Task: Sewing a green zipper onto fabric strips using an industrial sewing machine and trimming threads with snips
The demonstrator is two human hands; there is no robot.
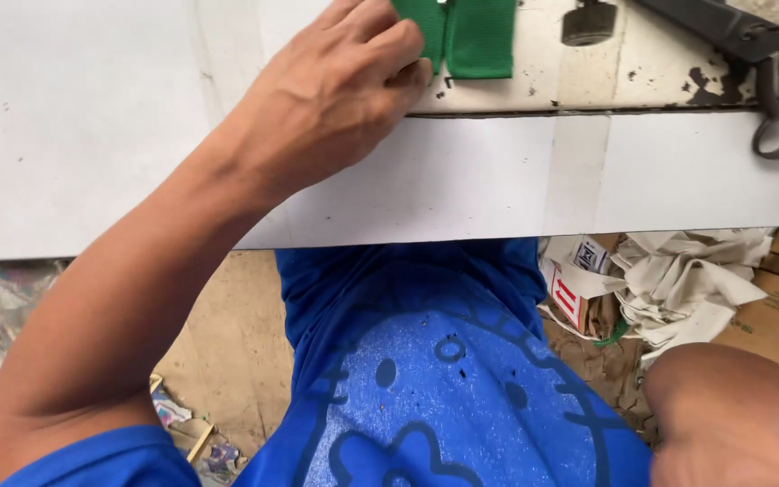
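My left hand [344, 86] reaches up onto a white table [92, 117], its fingertips resting on the left edge of a folded green fabric strip [475, 38] at the table's far side. The fingers are curled against the fabric, pinching or pressing it; which one is unclear. My right hand is out of view: only my right arm [732, 415] shows at the lower right corner, below the table edge. I wear a blue printed shirt [426, 388].
Dark metal scissors [773, 81] lie at the table's top right, beside a small dark round object [588, 22]. Under the table on the right sit crumpled beige cloth [687, 280] and cardboard boxes [777, 316]. Paper scraps litter the floor at the left.
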